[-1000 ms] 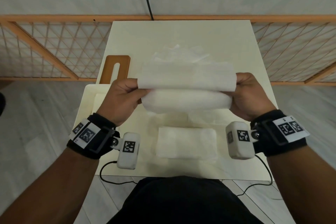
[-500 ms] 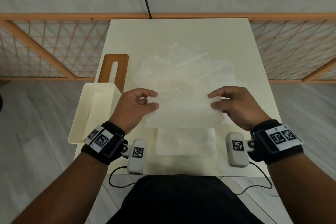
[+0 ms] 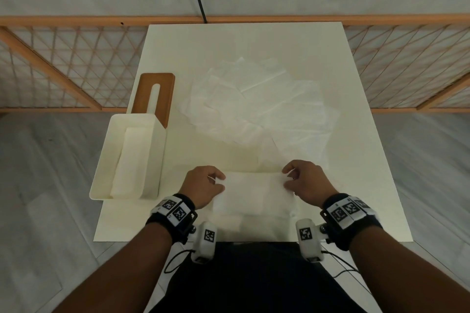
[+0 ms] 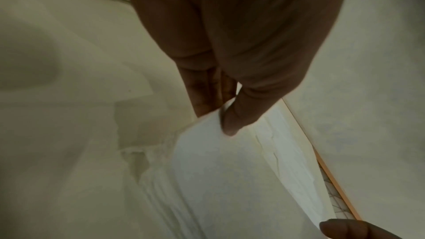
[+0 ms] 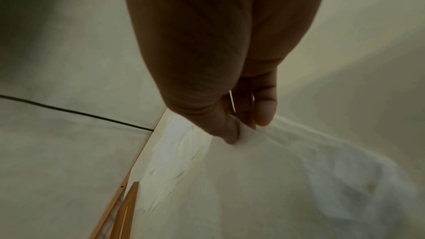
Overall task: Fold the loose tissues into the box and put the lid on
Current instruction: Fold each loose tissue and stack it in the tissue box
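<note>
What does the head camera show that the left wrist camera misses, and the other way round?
Only the head view shows the cream box with folded tissues inside, the brown wooden lid behind it, and the loose tissues farther back. Only the left wrist view shows the left hand's thumb pinching the sheet's corner from beneath. Both show the folded tissue held over the table.

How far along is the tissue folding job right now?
Partly done. The box already holds some folded tissue. In hand: the left hand and right hand pinch the ends of a folded tissue over the near stack. Left: the loose tissues spread mid-table, boxing the stack, and the wooden lid, off behind the box.
</note>
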Demonstrator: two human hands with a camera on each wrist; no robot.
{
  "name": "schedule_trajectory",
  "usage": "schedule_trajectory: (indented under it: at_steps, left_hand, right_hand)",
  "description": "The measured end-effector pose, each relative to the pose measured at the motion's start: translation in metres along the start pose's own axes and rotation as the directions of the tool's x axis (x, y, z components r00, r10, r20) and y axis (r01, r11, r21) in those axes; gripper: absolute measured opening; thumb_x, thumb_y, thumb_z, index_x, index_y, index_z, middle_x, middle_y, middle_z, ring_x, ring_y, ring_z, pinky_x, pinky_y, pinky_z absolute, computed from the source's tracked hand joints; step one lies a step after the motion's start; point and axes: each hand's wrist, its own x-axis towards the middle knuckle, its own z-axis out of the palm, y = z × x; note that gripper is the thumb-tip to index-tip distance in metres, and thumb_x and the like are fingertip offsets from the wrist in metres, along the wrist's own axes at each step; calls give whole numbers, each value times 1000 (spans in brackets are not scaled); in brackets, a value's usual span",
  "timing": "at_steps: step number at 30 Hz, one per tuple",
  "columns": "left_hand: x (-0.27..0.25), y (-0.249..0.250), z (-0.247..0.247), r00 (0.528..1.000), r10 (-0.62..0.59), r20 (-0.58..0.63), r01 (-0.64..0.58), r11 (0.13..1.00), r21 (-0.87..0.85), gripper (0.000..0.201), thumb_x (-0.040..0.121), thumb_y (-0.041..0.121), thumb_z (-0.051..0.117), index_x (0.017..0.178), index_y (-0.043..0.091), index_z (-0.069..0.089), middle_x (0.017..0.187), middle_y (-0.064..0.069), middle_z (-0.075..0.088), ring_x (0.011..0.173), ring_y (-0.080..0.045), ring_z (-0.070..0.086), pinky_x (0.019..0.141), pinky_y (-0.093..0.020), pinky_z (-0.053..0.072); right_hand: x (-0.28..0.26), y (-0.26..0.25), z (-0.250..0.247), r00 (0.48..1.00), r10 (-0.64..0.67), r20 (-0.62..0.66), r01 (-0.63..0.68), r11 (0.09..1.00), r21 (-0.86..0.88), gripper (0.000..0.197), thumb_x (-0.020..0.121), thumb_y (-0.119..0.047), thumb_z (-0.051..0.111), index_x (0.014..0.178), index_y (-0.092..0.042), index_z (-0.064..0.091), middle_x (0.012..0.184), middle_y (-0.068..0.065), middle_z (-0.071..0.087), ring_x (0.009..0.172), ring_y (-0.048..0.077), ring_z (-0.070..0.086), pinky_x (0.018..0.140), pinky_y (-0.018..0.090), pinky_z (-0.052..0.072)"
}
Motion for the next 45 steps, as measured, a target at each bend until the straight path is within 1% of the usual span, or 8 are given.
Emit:
schedule_trajectory:
  at_steps: [11,16,22,29,34,38,41,45]
  left_hand:
    - [9,-13,10,1000,8,-16,-7,999,40,11,80,15,79,86,23,72,86,9,67,75,3,59,61,0,39]
    - [16,-11,7,999,12,-34,-10,998,69,9,80,19,80,82,23,71,87,12,62,77,-2,57,77,-20,48]
    - [59,12,-20,985,42,-170,-26,995,99,14,81,22,77,85,19,64,92,4,64,91,-18,61,79,-23,42]
    - [146,57,-56,925,-164,-342,145,986,-79,54,84,30,74,130,10,54,131,-10,60,119,-27,57,91,-27,42]
    - [186,76,-55,904,-283,-321,273,959,-77,67,87,30,72,141,7,40,146,-15,47,132,-31,47,101,-34,41]
    - [202,81,-46,892,-309,-331,314,949,-38,50,88,25,70,128,-1,58,134,-17,60,122,-33,57,86,-29,45]
    - [206,87,-44,890,-319,-326,328,944,-30,38,92,20,63,125,3,64,134,-11,62,122,-30,59,89,-28,44]
    - [200,97,-55,873,-370,-317,273,911,-309,30,86,20,60,111,5,67,115,-12,68,112,-35,63,87,-35,50]
  right_hand:
    - [6,-1,2,998,-11,-54,7,996,-85,23,82,-4,68,102,-16,69,85,-7,60,77,8,56,59,6,37]
    - [8,-2,2,997,-34,-71,27,995,-93,23,81,-4,69,102,-13,69,86,-7,59,76,6,53,60,3,37]
    - [13,-18,-8,989,-95,-112,87,994,-73,20,80,-11,75,98,-19,68,92,-6,62,75,-1,51,63,3,36]
    - [14,-41,-21,985,-124,-117,126,992,6,15,82,-18,75,94,-23,67,86,-12,63,73,-1,54,62,5,39]
    - [10,-36,-27,989,-105,-101,109,994,31,13,83,-19,75,94,-22,68,82,-14,63,72,-2,55,63,5,40]
    - [12,-28,-29,995,-66,-70,68,997,38,11,84,-20,73,92,-24,68,81,-15,63,73,-2,56,62,7,40]
    - [14,-24,-32,997,-42,-63,46,998,51,11,83,-19,73,89,-26,67,78,-15,62,71,-1,55,60,6,39]
    - [20,-25,-35,997,-26,-74,32,996,87,10,82,-19,74,87,-26,68,77,-14,64,72,-1,57,62,8,40]
